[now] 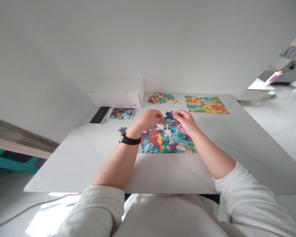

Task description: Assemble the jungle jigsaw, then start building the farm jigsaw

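Note:
A colourful jigsaw puzzle point(177, 144) with animals and plants lies partly assembled on the table in front of me. Gaps in its upper middle show pale surface. My right hand point(186, 120) is closed in a pinch at the puzzle's top edge, its fingertips on a dark blue puzzle piece point(169, 115). Over the upper left part hovers my left hand point(151, 118), fingers curled together; what they hold, if anything, is hidden. A black wristband point(130, 140) is on my left wrist. Beside that wrist lie loose dark blue pieces point(122, 130), partly covered by it.
A white box point(115, 93) stands at the back left against the wall. Before it lie a phone point(100, 115) and a small picture card point(120, 113). A pile of puzzle pieces point(162, 97) lies at the back, with a yellow animal puzzle point(206, 104) to its right.

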